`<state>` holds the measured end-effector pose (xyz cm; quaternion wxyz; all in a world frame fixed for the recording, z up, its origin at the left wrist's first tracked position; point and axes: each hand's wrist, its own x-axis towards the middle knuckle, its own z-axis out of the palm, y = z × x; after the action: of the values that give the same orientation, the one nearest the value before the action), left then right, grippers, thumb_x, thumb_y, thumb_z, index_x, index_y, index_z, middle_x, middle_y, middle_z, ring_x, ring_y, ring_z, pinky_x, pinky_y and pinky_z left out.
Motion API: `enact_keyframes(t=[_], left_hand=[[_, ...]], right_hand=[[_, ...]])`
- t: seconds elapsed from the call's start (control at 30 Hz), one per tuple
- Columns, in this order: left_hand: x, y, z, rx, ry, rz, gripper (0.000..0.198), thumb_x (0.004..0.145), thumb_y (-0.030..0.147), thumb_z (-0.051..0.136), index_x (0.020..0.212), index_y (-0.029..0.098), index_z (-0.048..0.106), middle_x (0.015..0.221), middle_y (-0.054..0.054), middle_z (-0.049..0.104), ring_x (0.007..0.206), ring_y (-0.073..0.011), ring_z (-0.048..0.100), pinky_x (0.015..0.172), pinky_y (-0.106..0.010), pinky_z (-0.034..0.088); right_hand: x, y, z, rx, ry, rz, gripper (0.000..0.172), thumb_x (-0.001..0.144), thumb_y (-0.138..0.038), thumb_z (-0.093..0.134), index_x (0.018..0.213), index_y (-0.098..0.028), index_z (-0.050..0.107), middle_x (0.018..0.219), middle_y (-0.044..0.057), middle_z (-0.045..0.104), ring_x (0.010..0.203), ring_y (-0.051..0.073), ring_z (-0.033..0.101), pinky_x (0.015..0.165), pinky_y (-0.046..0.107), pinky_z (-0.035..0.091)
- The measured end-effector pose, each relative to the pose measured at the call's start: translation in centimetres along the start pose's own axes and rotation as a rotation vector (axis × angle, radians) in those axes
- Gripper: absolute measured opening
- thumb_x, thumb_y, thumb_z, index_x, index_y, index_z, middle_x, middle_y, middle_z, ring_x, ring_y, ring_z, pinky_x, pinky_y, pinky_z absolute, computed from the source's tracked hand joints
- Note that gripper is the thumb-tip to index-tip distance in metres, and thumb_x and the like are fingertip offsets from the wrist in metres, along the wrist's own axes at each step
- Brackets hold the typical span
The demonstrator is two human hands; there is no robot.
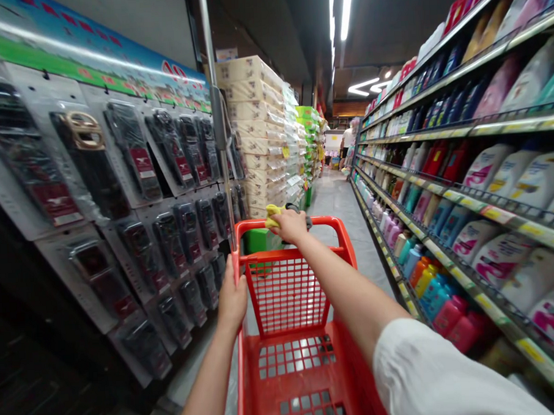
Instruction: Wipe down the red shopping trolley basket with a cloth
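In front of me stands a red plastic shopping cart (292, 254) with grid walls; the part of its basket in view holds nothing. My left hand (232, 297) is closed around the cart's left rim, near its far corner. My right arm reaches across the basket, and my right hand (290, 226) is closed on a bunched yellow cloth (273, 215). That cloth is pressed against the bar at the cart's far end. Something dark sits on the bar beside my fingers, partly hidden by them. A metal pole (215, 112) rises near the far left corner.
Packaged belts (139, 152) hang on a rack close on the left. Beyond them are stacked cream-coloured packs (260, 135) and green packs (306, 117). Shelves of shampoo bottles (499, 247) line the right. A grey tiled aisle (334, 196) runs ahead towards a distant person (348, 137).
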<state>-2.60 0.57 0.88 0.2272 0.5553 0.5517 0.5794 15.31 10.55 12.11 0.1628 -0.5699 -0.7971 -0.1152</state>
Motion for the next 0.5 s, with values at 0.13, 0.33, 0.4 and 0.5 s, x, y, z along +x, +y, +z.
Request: enact_keyframes(t=[0.13, 0.33, 0.4, 0.5], left_hand=[[0.1, -0.1, -0.1, 0.008, 0.020, 0.003, 0.067, 0.085, 0.015, 0.046, 0.150, 0.018, 0.032, 0.156, -0.006, 0.033, 0.144, -0.0189, 0.028, 0.119, -0.035, 0.019], [0.4, 0.0, 0.2, 0.011, 0.018, -0.014, 0.068, 0.084, 0.017, 0.047, 0.150, 0.016, 0.031, 0.155, -0.009, 0.035, 0.143, -0.0208, 0.031, 0.119, -0.037, 0.021], [0.5, 0.2, 0.3, 0.020, 0.021, -0.012, 0.068, 0.084, 0.017, 0.047, 0.150, 0.014, 0.031, 0.155, -0.010, 0.035, 0.143, -0.0211, 0.031, 0.119, -0.037, 0.021], [0.5, 0.5, 0.4, 0.037, 0.010, 0.000, 0.068, 0.084, 0.018, 0.047, 0.150, 0.012, 0.032, 0.154, -0.011, 0.035, 0.143, -0.0213, 0.030, 0.119, -0.036, 0.020]], right_hand=[[1.1, 0.7, 0.6, -0.018, -0.037, -0.157, 0.041, 0.089, -0.047, 0.055, 0.128, -0.035, 0.056, 0.126, 0.006, 0.057, 0.115, 0.025, 0.049, 0.093, 0.040, 0.037], [-1.1, 9.3, 0.4, -0.040, -0.071, -0.259, 0.052, 0.091, -0.030, 0.054, 0.141, -0.033, 0.044, 0.137, 0.006, 0.049, 0.121, 0.023, 0.045, 0.094, 0.033, 0.038], [-1.9, 12.1, -0.1, -0.111, -0.117, -0.258, 0.050, 0.088, -0.022, 0.054, 0.138, -0.030, 0.050, 0.135, 0.006, 0.050, 0.118, 0.023, 0.046, 0.093, 0.032, 0.039], [-2.3, 14.5, -1.3, -0.261, -0.217, -0.216, 0.040, 0.084, -0.012, 0.055, 0.122, -0.023, 0.064, 0.122, 0.011, 0.057, 0.108, 0.025, 0.049, 0.087, 0.032, 0.041]])
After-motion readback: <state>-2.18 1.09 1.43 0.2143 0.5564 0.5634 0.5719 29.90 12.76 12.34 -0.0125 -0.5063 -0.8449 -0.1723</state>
